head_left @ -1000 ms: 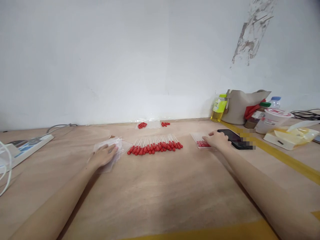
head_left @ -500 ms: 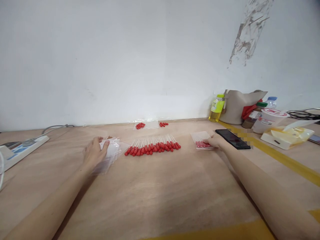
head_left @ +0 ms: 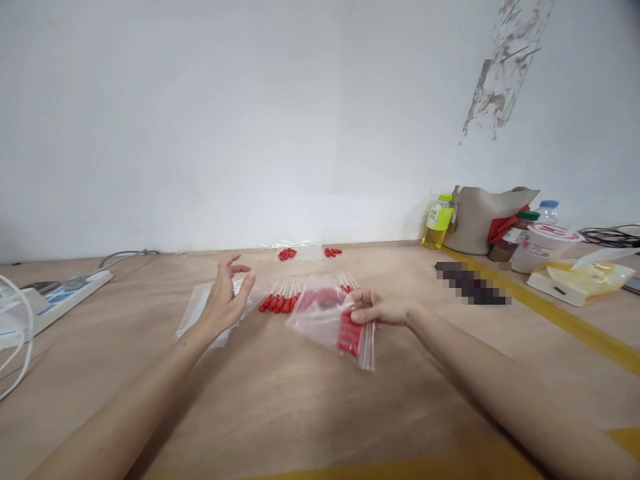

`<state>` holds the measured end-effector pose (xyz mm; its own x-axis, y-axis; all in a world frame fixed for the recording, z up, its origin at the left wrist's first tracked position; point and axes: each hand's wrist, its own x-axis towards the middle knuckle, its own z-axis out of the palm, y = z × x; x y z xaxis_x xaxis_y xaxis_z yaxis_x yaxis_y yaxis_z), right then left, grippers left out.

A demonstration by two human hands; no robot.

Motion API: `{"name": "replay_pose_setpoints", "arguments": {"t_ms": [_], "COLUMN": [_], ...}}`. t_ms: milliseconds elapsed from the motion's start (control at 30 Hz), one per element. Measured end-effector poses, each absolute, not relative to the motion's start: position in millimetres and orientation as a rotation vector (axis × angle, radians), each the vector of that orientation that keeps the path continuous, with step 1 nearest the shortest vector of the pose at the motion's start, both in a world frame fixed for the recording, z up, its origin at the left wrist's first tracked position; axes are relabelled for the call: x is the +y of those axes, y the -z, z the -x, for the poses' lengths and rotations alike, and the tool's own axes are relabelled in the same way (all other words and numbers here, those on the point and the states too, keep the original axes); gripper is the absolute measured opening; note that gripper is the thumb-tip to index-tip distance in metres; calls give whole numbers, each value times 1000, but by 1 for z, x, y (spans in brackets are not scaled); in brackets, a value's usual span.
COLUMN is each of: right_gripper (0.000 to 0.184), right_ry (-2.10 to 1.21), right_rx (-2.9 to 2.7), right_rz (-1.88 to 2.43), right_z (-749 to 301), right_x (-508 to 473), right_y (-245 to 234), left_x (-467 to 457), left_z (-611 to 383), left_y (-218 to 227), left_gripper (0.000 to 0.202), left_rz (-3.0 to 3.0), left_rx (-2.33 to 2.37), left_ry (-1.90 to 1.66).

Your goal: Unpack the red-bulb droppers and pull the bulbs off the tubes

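Observation:
My right hand (head_left: 373, 310) pinches a clear zip-lock bag (head_left: 313, 327) with a red pack (head_left: 350, 333) showing by the thumb; whether it lies inside or under the plastic I cannot tell. The bag hangs tilted over part of a row of pale sticks with red tips (head_left: 280, 305), and several of them show blurred through the film. To the left, my left hand (head_left: 230, 293) has its fingers apart and holds nothing. It hovers over a spread stack of clear bags (head_left: 195, 310), partly hiding them.
Two small groups of red pieces, one on the left (head_left: 287, 254) and one on the right (head_left: 333, 252), lie near the wall. A power strip (head_left: 75, 297) is at far left. A yellow bottle (head_left: 438, 220), grey bag (head_left: 473, 223), lidded tub (head_left: 547, 247) and tissue pack (head_left: 580, 277) stand right.
My right hand has moved left from beside the phone, bringing the bag over the stick row. My left hand has lifted off the bag stack and shifted slightly right.

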<state>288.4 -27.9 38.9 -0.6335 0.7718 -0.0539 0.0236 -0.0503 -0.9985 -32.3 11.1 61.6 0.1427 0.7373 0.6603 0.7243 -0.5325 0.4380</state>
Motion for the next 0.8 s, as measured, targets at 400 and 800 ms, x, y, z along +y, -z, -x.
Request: {"name": "replay_pose_setpoints", "arguments": {"t_ms": [400, 800], "right_gripper": [55, 53], "right_ry": [-1698, -1611], "right_rx": [-1668, -1321], "right_rz": [1257, 1303], "right_z": [-261, -260], "right_x": [-46, -71], "right_y": [-17, -7], "left_x": [-74, -60], "left_z": [-38, -65], "left_y": [-19, -34], "left_gripper": [66, 24], "left_rz": [-2645, -2669], "left_rx": [642, 741], "left_ry": [-503, -649]}}
